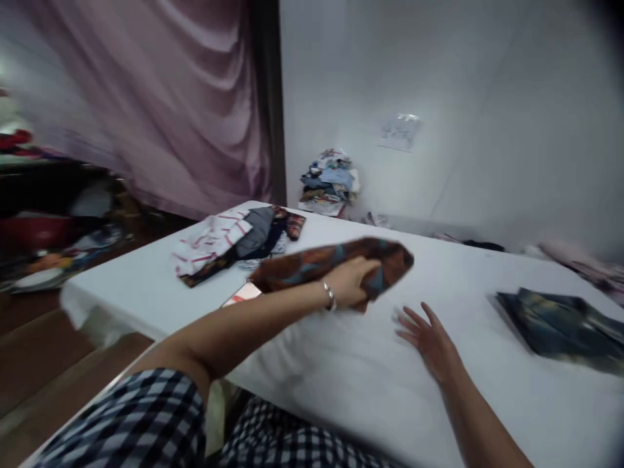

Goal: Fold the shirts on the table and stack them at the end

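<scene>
My left hand (351, 281), with a bracelet at its wrist, grips a brown and blue patterned cloth (312, 265) above the white table (361, 377). The cloth is bunched and blurred, so I cannot tell which garment it is. To its right, my right hand (429, 338) hovers over the table with fingers spread and nothing in them. A loose heap of clothes, with a white and red striped garment (212, 242) and a grey one (256, 229), lies at the table's far left. Folded dark blue denim (560, 325) rests at the right.
A stack of folded clothes (329, 179) stands against the wall beyond the table. A mauve curtain (195, 97) hangs at the left, and a paper sheet (400, 132) is fixed to the wall. Pinkish cloth (580, 259) lies past the table's right far edge.
</scene>
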A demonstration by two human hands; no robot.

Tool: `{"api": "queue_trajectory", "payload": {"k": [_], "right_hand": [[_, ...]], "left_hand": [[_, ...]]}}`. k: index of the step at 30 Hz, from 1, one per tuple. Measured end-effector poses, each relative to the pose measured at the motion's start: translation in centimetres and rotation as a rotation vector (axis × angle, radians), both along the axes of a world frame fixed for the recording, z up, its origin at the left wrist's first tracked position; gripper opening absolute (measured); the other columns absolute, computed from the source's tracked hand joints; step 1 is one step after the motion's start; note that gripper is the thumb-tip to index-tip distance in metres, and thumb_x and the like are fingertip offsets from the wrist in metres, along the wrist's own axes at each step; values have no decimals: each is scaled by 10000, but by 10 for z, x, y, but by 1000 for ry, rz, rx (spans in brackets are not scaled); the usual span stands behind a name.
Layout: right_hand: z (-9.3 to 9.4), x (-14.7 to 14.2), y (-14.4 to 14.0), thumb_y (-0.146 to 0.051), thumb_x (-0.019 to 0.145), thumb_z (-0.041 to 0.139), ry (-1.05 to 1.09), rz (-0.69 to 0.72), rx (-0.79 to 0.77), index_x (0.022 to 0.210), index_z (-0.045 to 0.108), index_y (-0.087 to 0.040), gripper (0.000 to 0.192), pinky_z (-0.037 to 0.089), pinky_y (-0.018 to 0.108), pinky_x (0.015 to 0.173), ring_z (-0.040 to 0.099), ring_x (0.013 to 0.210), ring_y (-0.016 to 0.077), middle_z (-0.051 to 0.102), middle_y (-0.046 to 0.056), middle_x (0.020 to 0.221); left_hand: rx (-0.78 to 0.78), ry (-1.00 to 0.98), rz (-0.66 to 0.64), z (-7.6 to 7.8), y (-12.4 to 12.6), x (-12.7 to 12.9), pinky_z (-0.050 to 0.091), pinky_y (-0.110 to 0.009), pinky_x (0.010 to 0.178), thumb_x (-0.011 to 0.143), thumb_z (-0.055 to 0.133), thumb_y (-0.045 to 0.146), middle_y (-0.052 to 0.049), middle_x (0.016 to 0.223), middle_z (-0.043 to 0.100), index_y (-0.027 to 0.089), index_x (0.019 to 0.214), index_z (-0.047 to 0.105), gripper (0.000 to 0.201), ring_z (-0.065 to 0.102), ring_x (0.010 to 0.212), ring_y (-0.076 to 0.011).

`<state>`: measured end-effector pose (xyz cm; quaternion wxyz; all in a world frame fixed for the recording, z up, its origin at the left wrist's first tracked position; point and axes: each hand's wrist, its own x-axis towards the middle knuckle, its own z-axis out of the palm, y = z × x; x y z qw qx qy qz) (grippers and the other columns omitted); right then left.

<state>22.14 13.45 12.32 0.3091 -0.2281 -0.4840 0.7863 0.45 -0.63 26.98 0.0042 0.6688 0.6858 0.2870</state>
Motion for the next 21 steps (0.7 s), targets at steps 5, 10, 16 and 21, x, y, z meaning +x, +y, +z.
{"api": "queue_trajectory", "payload": {"k": [5, 10, 16, 21], "right_hand": [[-2, 2, 21, -416, 625, 767, -118, -199, 8, 1215, 561, -277, 640, 539, 374, 861, 621, 1079, 264, 674, 24, 1149], [-13, -5, 25, -201, 538, 729, -149, -186, 21, 1195, 578, -248, 676, 548, 337, 780, 659, 939, 233, 708, 15, 1045], [-21, 1, 38, -213, 580, 641, -216, -297, 218, 1139, 625, -199, 559, 530, 329, 749, 653, 847, 213, 717, 36, 947], [-5, 18, 39, -384, 761, 574, -467, -521, 693, 1132, 641, -166, 435, 520, 391, 769, 630, 853, 226, 679, 99, 1006]], "left_hand": [[-141, -114, -257, -73, -13, 68, 503, -290, 957, 730, 695, 282, -38, 1245, 623, 247, 1103, 657, 376, 619, 1109, -212], [-30, -104, -5, -74, -9, 43, 442, -332, 1034, 822, 572, 224, -57, 1222, 626, 211, 1091, 644, 279, 565, 1159, -203], [-278, 91, 302, -92, 10, 1, 429, -435, 1006, 773, 650, 348, -124, 1351, 521, 190, 1258, 544, 521, 487, 1229, -298], [-396, 43, 351, -104, 16, -5, 470, -337, 841, 825, 548, 275, -84, 981, 691, 196, 867, 693, 170, 628, 968, -237]]}}
